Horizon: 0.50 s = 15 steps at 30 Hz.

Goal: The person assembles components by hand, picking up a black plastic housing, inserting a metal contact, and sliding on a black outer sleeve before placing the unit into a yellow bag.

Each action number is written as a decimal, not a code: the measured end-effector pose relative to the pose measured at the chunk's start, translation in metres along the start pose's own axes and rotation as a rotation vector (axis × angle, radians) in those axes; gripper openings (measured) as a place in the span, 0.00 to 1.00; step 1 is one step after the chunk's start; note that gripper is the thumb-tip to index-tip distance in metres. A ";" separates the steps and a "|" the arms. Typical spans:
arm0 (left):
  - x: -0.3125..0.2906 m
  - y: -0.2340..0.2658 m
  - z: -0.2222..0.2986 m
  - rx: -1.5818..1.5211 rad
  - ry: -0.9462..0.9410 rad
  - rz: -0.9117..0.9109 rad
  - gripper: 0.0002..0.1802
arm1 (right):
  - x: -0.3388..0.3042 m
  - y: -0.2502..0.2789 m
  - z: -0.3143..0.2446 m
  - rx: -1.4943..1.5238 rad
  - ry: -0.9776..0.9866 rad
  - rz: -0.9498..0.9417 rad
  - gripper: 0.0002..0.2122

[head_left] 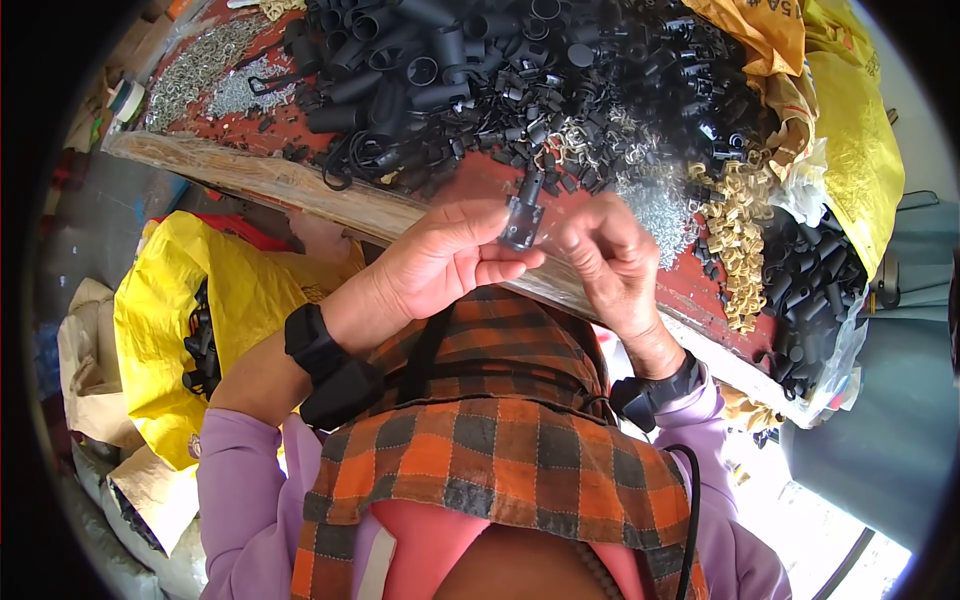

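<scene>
My left hand (440, 255) is closed on a small black plastic fitting (521, 224), which has a blocky body and a narrow stem pointing away from me. The fitting is gripped between thumb and fingers just over the table's near edge. Close on its right is my right hand (612, 262), fingers curled and thumb pressed against them. Whatever that pinch holds, if anything, is too small and blurred to make out. Past both hands lies a heap of small black plastic pieces (500, 120), and silvery screws (655, 215) are piled just beyond my right hand.
The red table (690, 290) has a worn wooden edge (250, 175). Black tubes (440, 55) heap at the back, brass clips (740, 260) and black cylinders (815, 280) at right, metal hooks (205, 75) at far left. Yellow bags (240, 270) stand at left and right.
</scene>
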State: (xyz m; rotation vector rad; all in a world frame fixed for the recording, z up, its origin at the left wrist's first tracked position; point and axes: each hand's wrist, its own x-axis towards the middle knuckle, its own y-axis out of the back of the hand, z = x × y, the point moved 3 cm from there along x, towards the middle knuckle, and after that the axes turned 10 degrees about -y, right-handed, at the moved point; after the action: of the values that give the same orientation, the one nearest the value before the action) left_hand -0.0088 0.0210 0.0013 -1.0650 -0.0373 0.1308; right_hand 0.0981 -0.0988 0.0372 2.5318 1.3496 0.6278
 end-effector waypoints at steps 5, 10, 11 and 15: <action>-0.001 0.001 -0.007 0.026 0.039 0.033 0.15 | 0.004 -0.002 -0.019 -0.198 0.144 0.078 0.05; -0.002 -0.003 -0.004 0.092 0.040 0.078 0.14 | 0.001 -0.009 -0.023 -0.255 0.206 0.084 0.06; -0.003 -0.004 -0.004 0.090 0.041 0.080 0.14 | 0.000 -0.009 -0.024 -0.254 0.203 0.082 0.06; -0.005 -0.006 -0.003 0.217 -0.002 0.106 0.15 | -0.002 -0.010 -0.025 -0.361 0.206 0.089 0.05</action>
State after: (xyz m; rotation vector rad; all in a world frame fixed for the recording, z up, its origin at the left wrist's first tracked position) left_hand -0.0128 0.0146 0.0055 -0.8503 0.0311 0.2269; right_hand 0.0786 -0.0957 0.0550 2.2904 1.0675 1.0696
